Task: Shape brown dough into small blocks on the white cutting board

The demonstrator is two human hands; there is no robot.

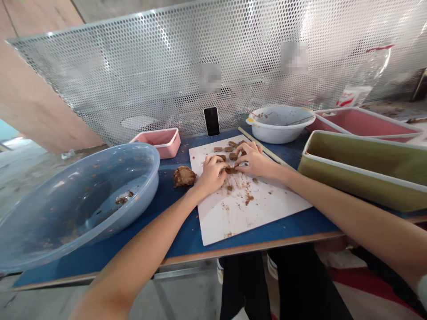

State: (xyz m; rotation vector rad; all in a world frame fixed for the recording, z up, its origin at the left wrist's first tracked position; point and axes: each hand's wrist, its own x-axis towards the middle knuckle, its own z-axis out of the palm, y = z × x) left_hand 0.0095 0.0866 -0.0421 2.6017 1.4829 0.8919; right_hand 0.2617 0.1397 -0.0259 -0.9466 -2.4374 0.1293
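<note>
My left hand (212,174) and my right hand (254,161) meet over a white board (216,222). Both have their fingers curled and closed on a small brown clay-like piece (231,170) lying low against the board. Just beyond the fingers sit several short brown pieces (232,156) of similar size, some partly hidden by my right hand. Brown crumbs and smears (248,200) mark the board nearer to me. A larger rough brown lump (184,176) rests on the blue table, left of the board and close to my left wrist.
A big blue basin (147,195) stands left, with a small pink box (171,144) behind it. A phone (211,121) leans on the perforated metal screen (150,80). Right are a stick (273,154), a white basin (280,133), a green trough (353,171), a pink tray (376,120) and a bottle (362,84).
</note>
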